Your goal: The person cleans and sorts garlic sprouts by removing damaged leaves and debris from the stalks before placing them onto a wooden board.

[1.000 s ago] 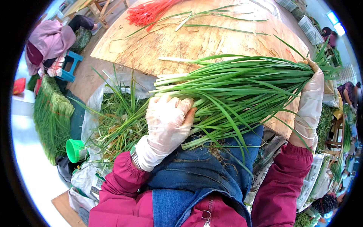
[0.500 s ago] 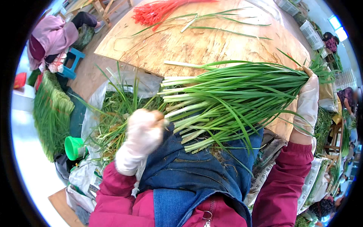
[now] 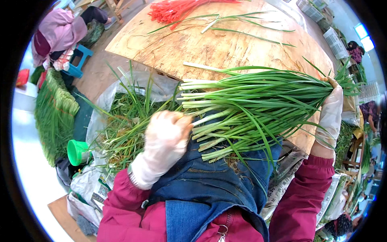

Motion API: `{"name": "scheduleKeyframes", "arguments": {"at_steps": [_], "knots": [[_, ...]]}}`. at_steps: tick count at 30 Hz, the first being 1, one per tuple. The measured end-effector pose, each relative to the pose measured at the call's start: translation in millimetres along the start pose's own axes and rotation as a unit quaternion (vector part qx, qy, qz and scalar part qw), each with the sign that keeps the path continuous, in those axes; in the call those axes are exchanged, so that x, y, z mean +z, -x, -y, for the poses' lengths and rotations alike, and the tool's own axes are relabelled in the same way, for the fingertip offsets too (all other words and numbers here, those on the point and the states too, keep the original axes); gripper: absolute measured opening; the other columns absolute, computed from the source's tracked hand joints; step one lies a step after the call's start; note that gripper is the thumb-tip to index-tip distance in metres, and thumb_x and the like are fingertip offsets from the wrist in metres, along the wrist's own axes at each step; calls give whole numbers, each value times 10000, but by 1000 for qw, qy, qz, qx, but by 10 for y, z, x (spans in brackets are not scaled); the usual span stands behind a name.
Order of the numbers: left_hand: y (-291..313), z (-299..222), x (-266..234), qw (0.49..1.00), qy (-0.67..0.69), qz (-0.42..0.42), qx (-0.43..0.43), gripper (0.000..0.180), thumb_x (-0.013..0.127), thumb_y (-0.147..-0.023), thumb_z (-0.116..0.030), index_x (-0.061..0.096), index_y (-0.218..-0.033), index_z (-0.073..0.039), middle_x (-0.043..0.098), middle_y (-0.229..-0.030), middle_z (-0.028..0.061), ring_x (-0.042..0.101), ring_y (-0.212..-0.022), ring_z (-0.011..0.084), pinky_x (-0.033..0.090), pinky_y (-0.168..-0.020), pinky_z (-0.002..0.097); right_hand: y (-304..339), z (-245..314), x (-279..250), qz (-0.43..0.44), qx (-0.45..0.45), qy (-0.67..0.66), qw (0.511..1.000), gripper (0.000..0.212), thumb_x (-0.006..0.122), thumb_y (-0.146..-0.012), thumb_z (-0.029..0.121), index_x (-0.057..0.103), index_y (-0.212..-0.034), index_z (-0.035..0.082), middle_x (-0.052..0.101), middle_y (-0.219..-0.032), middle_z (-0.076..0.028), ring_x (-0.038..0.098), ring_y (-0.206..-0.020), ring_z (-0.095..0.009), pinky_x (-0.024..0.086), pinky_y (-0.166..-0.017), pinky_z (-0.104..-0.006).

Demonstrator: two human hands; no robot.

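Observation:
A spread bunch of garlic chives (image 3: pixel 258 94) lies across my lap and over the near table edge, pale stem ends to the left. My right hand (image 3: pixel 332 99), in a pale glove, is wrapped round its leafy right end. Beside the stem ends is my gloved left hand (image 3: pixel 167 135), fingers curled closed and a little blurred. Its fingertips meet the end of one stem; what they hold between them is hidden. Blue denim (image 3: pixel 201 173) with bits of dry trimming on it covers my lap.
On the wooden table (image 3: pixel 161 52) are red ties (image 3: pixel 173 12) and a few loose stalks (image 3: pixel 242 30). A pale plastic sack (image 3: pixel 94 125) of green trimmings opens at my left. A green cup (image 3: pixel 76 152), bundled greens (image 3: pixel 56 117), a blue stool (image 3: pixel 78 60) and a seated person (image 3: pixel 60 34) are farther left.
My left hand has moved slightly right and up, still closed beside the stem ends. The whole view has shifted a little; my right hand keeps its hold on the leafy end.

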State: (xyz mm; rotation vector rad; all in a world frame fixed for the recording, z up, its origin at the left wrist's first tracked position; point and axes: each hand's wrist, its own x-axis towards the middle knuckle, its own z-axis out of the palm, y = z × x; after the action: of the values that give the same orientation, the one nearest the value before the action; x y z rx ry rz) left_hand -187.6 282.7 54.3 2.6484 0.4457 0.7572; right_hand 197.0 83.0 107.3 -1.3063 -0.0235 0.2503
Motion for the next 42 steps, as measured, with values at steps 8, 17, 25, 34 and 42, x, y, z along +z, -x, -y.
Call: {"name": "scheduleKeyframes", "arguments": {"at_steps": [8, 17, 25, 34, 42], "knots": [[-256, -102, 472, 996, 74, 24, -49, 284, 622, -663, -120, 563, -930, -41, 552, -777, 121, 534, -748, 281, 410, -652, 362, 125, -45, 37, 31, -55, 88, 994, 156, 463, -781, 129, 533, -740, -4, 571, -676, -101, 540, -568, -205, 464, -568, -296], [-347, -159, 349, 766, 510, 121, -371, 183, 607, -724, -15, 596, -898, 39, 601, -788, 60, 541, -676, 75, 436, -602, 191, 380, -133, 13, 76, -204, 210, 953, 235, 366, -860, 127, 510, -970, -22, 544, -799, -38, 493, -668, -97, 406, -610, -207], [-482, -230, 190, 798, 483, 146, -329, 222, 625, -736, -85, 597, -922, 33, 605, -817, 45, 534, -704, 69, 432, -640, 202, 924, 47, 364, 52, -215, 324, 920, 280, 334, -876, 188, 511, -983, 0, 532, -851, -36, 491, -753, -102, 399, -698, -211], [-444, -199, 348, 914, 298, 82, -265, 95, 583, -735, -73, 606, -755, 16, 539, -586, 14, 465, -545, 58, 375, -501, 205, 567, 14, 188, 55, -173, 253, 950, 259, 366, -856, 172, 540, -903, -13, 564, -787, -74, 528, -689, -141, 431, -651, -243], [-103, 111, -88, 920, 161, 137, -331, 184, 552, -661, -143, 608, -750, 8, 578, -652, 164, 565, -593, 232, 434, -562, 306, -27, -175, 40, 7, 57, -6, 998, 164, 474, -778, 138, 535, -742, -10, 579, -688, -115, 553, -589, -222, 471, -582, -312]]}}
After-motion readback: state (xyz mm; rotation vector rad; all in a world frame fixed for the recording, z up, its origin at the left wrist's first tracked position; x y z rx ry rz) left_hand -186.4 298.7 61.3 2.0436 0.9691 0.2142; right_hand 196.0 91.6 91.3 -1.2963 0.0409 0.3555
